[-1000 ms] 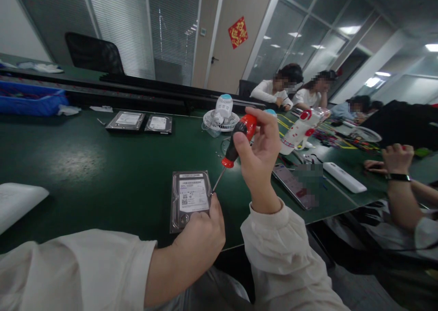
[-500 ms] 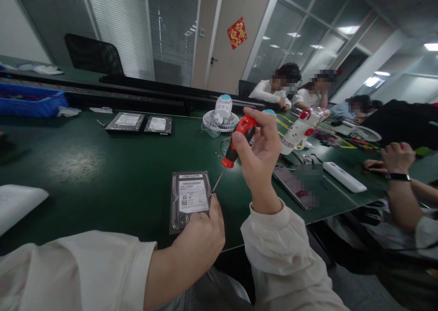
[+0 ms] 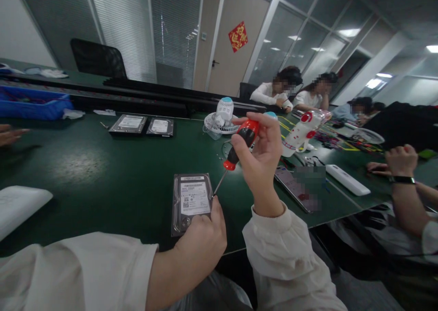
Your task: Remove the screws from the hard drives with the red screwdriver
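A hard drive (image 3: 195, 197) with a white label lies flat on the green table in front of me. My left hand (image 3: 201, 233) is closed at its lower right corner, gripping it, and a finger reaches up the right edge. My right hand (image 3: 262, 151) grips the red-and-black handle of a screwdriver (image 3: 237, 145), with the index finger partly lifted off. The screwdriver leans, and its thin shaft runs down to the drive's right edge, beside my left fingertip. A small dark piece, perhaps a screw, shows at the tip; the exact contact is too small to make out.
Two more hard drives (image 3: 160, 126) lie farther back. A white fan (image 3: 224, 115), a phone (image 3: 294, 189), a bottle (image 3: 301, 131) and a white power bank (image 3: 348, 179) are to the right. At left are a blue bin (image 3: 34, 103) and another person's hand (image 3: 12, 135). Co-workers sit at right.
The index finger of my right hand has lifted from the top of the screwdriver handle. Another person's hand has come farther in at the left edge. The view has shifted slightly.
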`<state>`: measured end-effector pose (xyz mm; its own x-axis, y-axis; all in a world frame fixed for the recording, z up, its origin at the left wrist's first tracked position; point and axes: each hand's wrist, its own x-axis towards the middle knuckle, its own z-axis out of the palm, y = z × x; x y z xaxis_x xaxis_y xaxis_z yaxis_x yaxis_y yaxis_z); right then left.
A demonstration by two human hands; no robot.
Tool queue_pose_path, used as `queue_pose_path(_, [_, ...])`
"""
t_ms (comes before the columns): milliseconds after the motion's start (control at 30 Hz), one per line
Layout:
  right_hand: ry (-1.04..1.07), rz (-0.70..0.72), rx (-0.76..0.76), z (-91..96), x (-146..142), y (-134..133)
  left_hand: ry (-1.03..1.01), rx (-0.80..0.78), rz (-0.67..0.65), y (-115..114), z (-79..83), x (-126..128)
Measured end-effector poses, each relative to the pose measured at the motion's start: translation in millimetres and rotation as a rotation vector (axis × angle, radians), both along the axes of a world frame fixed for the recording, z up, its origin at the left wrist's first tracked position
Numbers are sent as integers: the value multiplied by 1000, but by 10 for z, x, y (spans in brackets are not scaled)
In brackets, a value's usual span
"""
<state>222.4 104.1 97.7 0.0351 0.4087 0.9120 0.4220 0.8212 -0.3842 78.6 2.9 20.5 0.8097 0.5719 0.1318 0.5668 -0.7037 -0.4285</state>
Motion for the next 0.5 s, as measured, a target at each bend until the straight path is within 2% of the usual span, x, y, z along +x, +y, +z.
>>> queue_pose_path(100, [32,61,-63,-13,-9,-2,-27,28,5,-2,-28,-4])
queue_pose_path(233, [48,149,-40,-25,-9,12,-31,32,5,-1,-36,2])
queue_pose_path(433, [21,-51,96,18,3,14,-1,-6,-8,6,10,15])
queue_pose_path(500, [38,-56,78,22,19,4,-5,-4,-13,6,4,14])
